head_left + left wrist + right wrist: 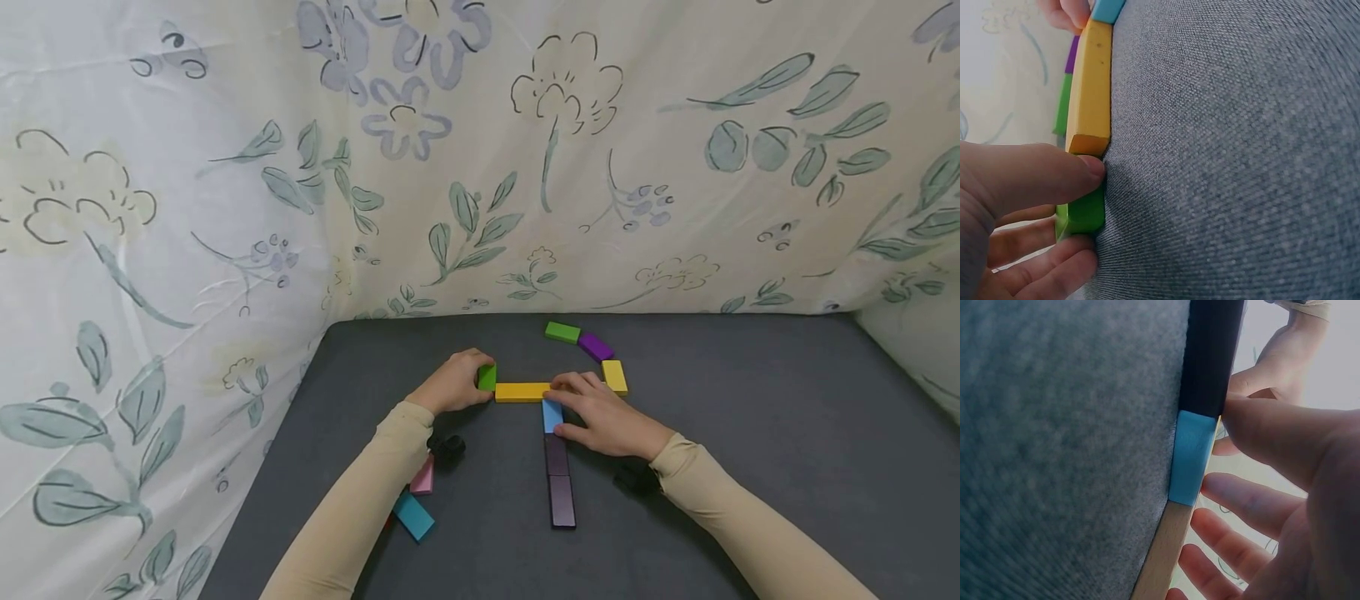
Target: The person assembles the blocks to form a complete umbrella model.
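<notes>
1. Pale cloth (450, 242) printed with blue-green leaves and lilac flowers hangs behind the table's far edge and along its left and right sides, creased on the left.
2. The table (750, 400) has a dark grey top; the left wrist view shows a woven texture.
3. Two beige sleeves (360, 508) reach in from the near edge.
4. The right hand (611, 417) has its fingers spread apart, fingertips touching the blocks, thumb beside the blue block.
5. The left hand (456, 382) pinches a green block between thumb and fingers.
6. A yellow bar (521, 392) lies parallel to the far edge, mid-table; its right end is hidden under the right hand.
7. Two dark purple blocks (561, 502) line up end to end from the blue block (552, 415) toward the near edge.
8. A teal block (416, 518) and a pink block (422, 477) lie by the left sleeve, toward the near left corner, with a red sliver (387, 523) showing.
9. The pinched green block (487, 377) stands at the yellow bar's left end.
10. Nearest the far edge, a second green block (562, 332), a purple block (596, 346) and a yellow block (615, 377) curve round.
</notes>
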Motion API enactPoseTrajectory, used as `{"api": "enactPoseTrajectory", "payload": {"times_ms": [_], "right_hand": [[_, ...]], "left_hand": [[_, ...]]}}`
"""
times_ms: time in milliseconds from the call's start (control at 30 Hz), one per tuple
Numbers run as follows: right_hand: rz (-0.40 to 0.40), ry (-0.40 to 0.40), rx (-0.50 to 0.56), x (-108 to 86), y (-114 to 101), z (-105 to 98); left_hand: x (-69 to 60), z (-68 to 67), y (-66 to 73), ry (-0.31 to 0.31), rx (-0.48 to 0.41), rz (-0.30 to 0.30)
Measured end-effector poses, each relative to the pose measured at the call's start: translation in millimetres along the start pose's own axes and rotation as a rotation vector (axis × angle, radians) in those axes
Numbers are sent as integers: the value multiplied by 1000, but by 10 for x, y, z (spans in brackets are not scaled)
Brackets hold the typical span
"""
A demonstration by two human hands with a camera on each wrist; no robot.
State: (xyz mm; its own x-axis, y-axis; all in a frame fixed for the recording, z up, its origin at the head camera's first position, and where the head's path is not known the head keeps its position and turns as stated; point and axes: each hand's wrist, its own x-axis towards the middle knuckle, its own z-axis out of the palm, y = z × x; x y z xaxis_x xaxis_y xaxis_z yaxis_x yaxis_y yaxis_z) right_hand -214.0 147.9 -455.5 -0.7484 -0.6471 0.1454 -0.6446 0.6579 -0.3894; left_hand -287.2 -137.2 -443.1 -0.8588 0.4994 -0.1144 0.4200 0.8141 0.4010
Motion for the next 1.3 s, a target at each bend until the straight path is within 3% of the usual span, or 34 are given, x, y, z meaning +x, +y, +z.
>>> {"api": "enactPoseTrajectory", "payload": {"times_ms": [300, 800, 1033, 1167, 1300], "right_hand": [[-8, 0, -2, -25, 13, 19], [-3, 10, 14, 11, -1, -14], [-9, 4, 2, -32, 15, 6], [-17, 9, -3, -57, 21, 16], [-27, 11, -7, -70, 19, 26]], "left_hand": [[-28, 21, 17, -2, -6, -1], [32, -48, 12, -22, -8, -17], [9, 19, 17, -4, -6, -9], [-50, 34, 13, 14, -32, 6], [-209, -40, -20, 49, -78, 17]]}}
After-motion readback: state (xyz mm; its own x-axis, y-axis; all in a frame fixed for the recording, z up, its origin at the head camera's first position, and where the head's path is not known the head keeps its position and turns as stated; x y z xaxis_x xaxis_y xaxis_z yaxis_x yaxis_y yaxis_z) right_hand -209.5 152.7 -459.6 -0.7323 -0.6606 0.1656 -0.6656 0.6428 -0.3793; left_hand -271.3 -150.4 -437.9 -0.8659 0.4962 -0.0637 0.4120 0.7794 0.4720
